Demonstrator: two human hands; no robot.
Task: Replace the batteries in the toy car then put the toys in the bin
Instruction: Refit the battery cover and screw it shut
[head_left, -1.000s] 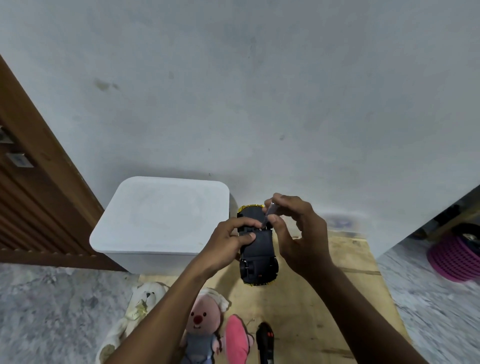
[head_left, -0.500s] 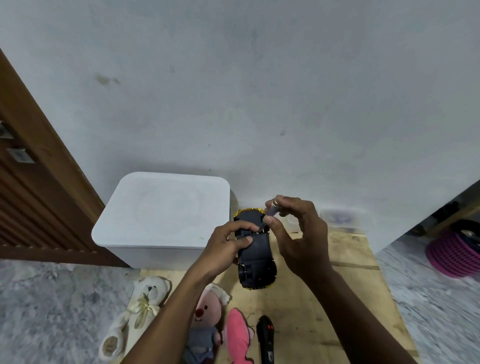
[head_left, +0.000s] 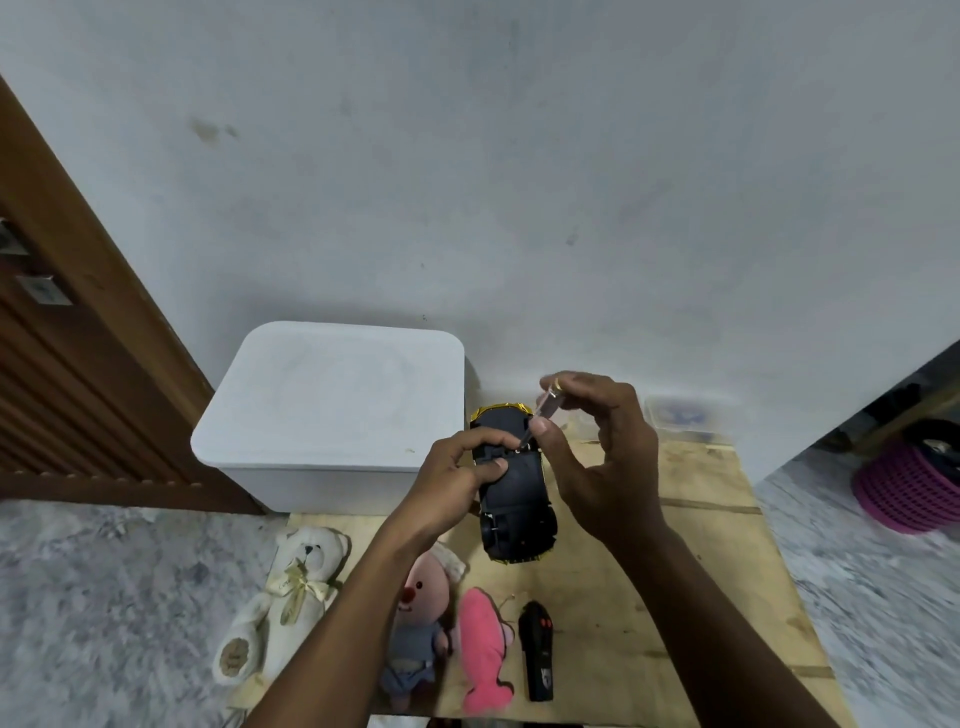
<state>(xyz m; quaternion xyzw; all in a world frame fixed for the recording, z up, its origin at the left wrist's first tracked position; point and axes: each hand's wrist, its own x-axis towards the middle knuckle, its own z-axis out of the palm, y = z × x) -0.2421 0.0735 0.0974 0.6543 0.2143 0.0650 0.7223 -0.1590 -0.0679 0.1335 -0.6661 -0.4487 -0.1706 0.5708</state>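
Head view, centre of frame: the toy car (head_left: 514, 499) is flipped belly-up over the wooden board (head_left: 701, 545). The left hand (head_left: 457, 467) has its fingers curled round the car's left flank. The right hand (head_left: 597, 457) pinches a small screwdriver (head_left: 543, 415) between thumb and fingertips, tilted, its tip down on the black underside.

Just left of the car sits the white bin (head_left: 332, 405), lid on, against the wall. In the lower frame lies a row of toys: a white teddy (head_left: 291, 597), then a pink-faced plush (head_left: 421, 613) half hidden behind the left forearm. Next come a pink fish plush (head_left: 483, 649) and a black remote (head_left: 537, 649). A clear container (head_left: 680, 415) shows behind the right hand, and a pink basket (head_left: 909, 488) at the right edge.
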